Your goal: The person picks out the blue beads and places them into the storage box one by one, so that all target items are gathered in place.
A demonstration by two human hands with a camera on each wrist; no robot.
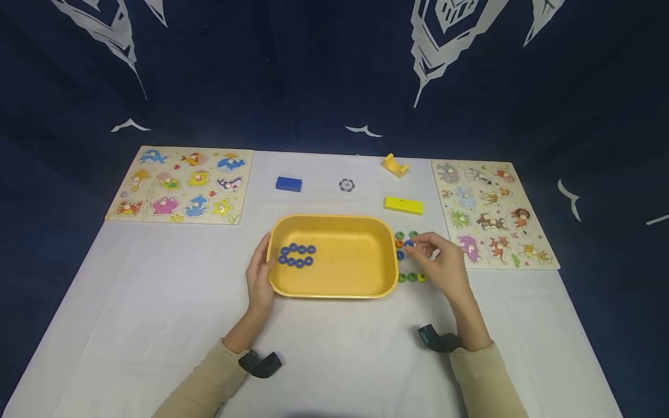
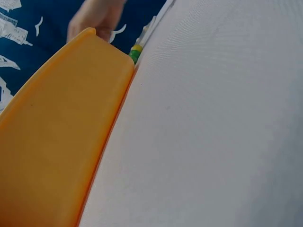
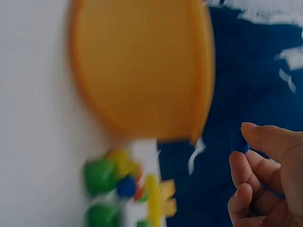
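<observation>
A yellow tray lies on the table between the hands. The left hand grips its left end, thumb at the rim and fingers along the outer wall. Several blue ring beads form two rows inside the tray, on the left. Beyond the tray's right end, the right hand pinches a blue bead between thumb and index finger, held up off the table. Beneath and beside that hand lie green beads, an orange bead, a yellow bead and another blue bead.
Behind the tray sit a blue block, a round chip, a yellow bar and a yellow notched block. Picture puzzle boards lie at the left and right. Dark patterned cloth surrounds the white table.
</observation>
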